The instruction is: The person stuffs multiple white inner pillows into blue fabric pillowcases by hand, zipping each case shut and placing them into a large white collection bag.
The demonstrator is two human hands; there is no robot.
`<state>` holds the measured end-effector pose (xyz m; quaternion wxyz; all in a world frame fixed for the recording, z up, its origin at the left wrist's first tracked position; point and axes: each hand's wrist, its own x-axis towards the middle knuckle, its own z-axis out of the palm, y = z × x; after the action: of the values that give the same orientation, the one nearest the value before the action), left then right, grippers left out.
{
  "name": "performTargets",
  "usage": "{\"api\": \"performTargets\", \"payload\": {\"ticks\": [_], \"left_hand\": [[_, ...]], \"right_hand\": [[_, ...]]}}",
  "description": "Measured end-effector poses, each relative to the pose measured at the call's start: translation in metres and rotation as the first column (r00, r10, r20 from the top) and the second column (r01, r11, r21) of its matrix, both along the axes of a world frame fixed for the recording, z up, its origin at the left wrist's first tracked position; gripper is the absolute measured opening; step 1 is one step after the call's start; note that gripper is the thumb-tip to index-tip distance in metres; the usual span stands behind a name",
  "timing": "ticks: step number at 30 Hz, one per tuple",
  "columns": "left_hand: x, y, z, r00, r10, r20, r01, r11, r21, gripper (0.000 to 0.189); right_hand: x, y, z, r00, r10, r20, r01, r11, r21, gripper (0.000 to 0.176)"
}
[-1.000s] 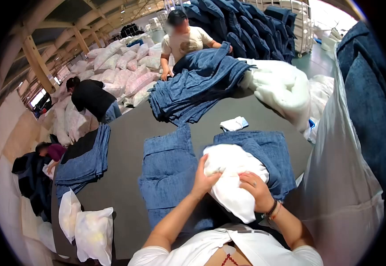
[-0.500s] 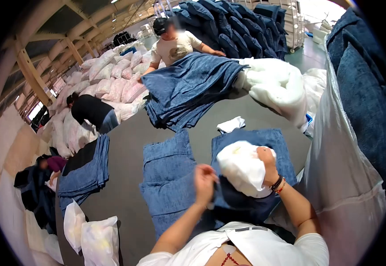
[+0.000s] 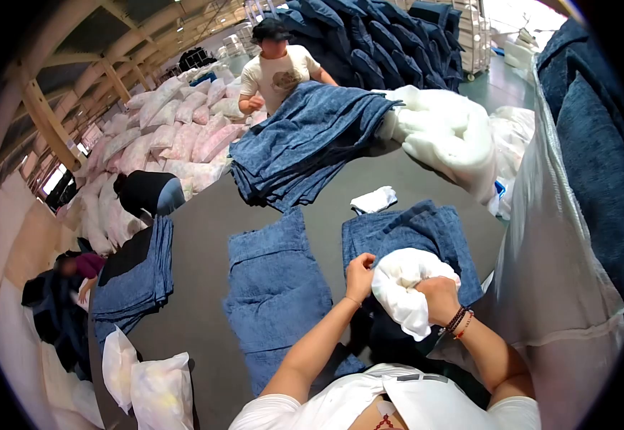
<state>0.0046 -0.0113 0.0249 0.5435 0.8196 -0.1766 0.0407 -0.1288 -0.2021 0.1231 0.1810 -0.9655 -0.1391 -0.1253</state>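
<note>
The white pillow point(image 3: 400, 283) is grasped by the fingers of the right hand point(image 3: 441, 297) and is held over the blue cloth point(image 3: 434, 226), which is laid on the dark surface point(image 3: 197, 301). The left hand point(image 3: 360, 276) is placed just beside the pillow with bent fingers; whether any cloth is pinched by them cannot be told. Behind the blue cloth, a small white bundle point(image 3: 374, 200) is seen.

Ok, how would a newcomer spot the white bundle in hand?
On the dark grey table, find the blue fabric nearest the tall white sack. The white bundle covers part of its near side. Unlike the small white cloth beyond that fabric, it is bulky and gripped by the right hand.
</note>
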Motion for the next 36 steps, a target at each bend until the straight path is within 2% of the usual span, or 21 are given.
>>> {"api": "performTargets", "payload": {"ticks": [2,3,5,6,7,8,10,11,13,14,16,17,19,21,23,25,29,32,33,35,36], "left_hand": [[-0.012,-0.011,0.022,0.988,0.014,-0.151,-0.033,0.991,-0.127,0.02],[-0.015,-0.017,0.019,0.982,-0.028,-0.186,-0.005,0.985,-0.17,0.024],[-0.041,-0.035,0.041,0.987,-0.017,0.158,0.05,0.978,-0.203,0.021],[-0.067,-0.038,0.062,0.982,-0.135,0.133,0.141,0.989,-0.04,0.021],[-0.081,-0.039,0.077,0.963,-0.25,0.1,0.237,0.964,0.123,0.023],[-0.074,-0.036,0.069,0.967,-0.232,0.101,0.218,0.967,0.133,0.022],[-0.042,-0.006,0.069,0.963,-0.136,0.233,0.061,0.952,0.301,0.028],[-0.022,0.01,0.063,0.94,-0.127,0.316,0.001,0.929,0.37,0.028],[0.012,0.034,0.045,0.911,-0.11,0.398,-0.123,0.848,0.516,0.026],[0.012,0.035,0.051,0.909,-0.111,0.402,-0.122,0.85,0.512,0.026],[0.011,0.04,0.067,0.753,-0.122,0.647,-0.328,0.782,0.53,0.017],[0.01,0.039,0.067,0.73,-0.135,0.67,-0.325,0.794,0.514,0.016],[0.006,0.032,0.049,0.761,-0.181,0.623,-0.242,0.811,0.532,0.016],[-0.001,0.017,0.053,0.805,-0.185,0.565,-0.145,0.861,0.488,0.018],[-0.009,0.001,0.058,0.809,-0.191,0.556,-0.098,0.889,0.448,0.017],[-0.017,-0.01,0.063,0.839,-0.178,0.515,-0.066,0.905,0.42,0.015],[-0.029,-0.014,0.079,0.897,-0.193,0.398,0.003,0.902,0.432,0.009],[-0.047,-0.01,0.093,0.924,-0.219,0.313,0.097,0.927,0.363,0.007],[-0.046,-0.012,0.084,0.928,-0.212,0.305,0.091,0.926,0.367,0.007],[-0.037,-0.02,0.052,0.932,-0.21,0.295,0.029,0.855,0.518,0.008],[-0.033,-0.018,0.048,0.919,-0.201,0.338,-0.029,0.822,0.568,0.008]], "right_hand": [[-0.001,-0.01,-0.016,0.998,-0.004,-0.067,0.001,0.999,-0.053,0.012],[0.006,-0.015,-0.027,0.988,-0.049,-0.148,0.024,0.986,-0.164,0.011],[0.034,-0.014,-0.05,0.951,-0.151,-0.269,0.059,0.945,-0.321,0.013],[0.056,-0.014,-0.088,0.969,-0.159,-0.19,0.07,0.912,-0.404,0.013],[0.071,-0.002,-0.094,0.968,-0.161,-0.195,0.072,0.914,-0.399,0.013],[0.088,0.017,-0.088,0.945,-0.172,-0.279,0.024,0.885,-0.464,0.02],[0.125,0.043,-0.08,0.885,-0.215,-0.412,-0.071,0.814,-0.576,0.034],[0.142,0.051,-0.112,0.975,-0.119,0.185,0.14,0.985,-0.102,0.033],[0.162,0.071,-0.141,0.988,-0.153,0.035,0.156,0.978,-0.137,0.03],[0.172,0.082,-0.154,0.984,-0.171,-0.04,0.163,0.974,-0.159,0.028],[0.13,0.082,-0.058,0.997,-0.004,-0.079,-0.011,0.981,-0.193,0.03],[0.127,0.067,-0.064,0.979,0.105,-0.177,-0.132,0.98,-0.151,0.036],[0.094,0.04,-0.061,0.959,0.231,0.166,-0.255,0.956,0.146,0.039],[0.054,0.031,-0.012,0.952,0.162,0.261,-0.205,0.968,0.148,0.036],[0.036,0.023,-0.004,0.947,0.053,0.316,-0.108,0.981,0.159,0.03],[0.026,0.02,-0.003,0.897,0.011,0.442,-0.053,0.995,0.082,0.031],[0.012,0.015,-0.01,0.892,-0.008,0.452,-0.097,0.974,0.207,0.03],[0.014,0.001,-0.009,0.975,-0.034,0.22,-0.097,0.826,0.556,0.032],[0.018,-0.008,-0.018,0.982,0.027,0.186,-0.114,0.871,0.477,0.03],[0.025,0.003,-0.03,0.941,0.036,0.336,-0.042,0.999,0.01,0.029],[0.023,0.009,-0.035,0.904,0.028,0.427,0.012,0.996,-0.092,0.032]]}}
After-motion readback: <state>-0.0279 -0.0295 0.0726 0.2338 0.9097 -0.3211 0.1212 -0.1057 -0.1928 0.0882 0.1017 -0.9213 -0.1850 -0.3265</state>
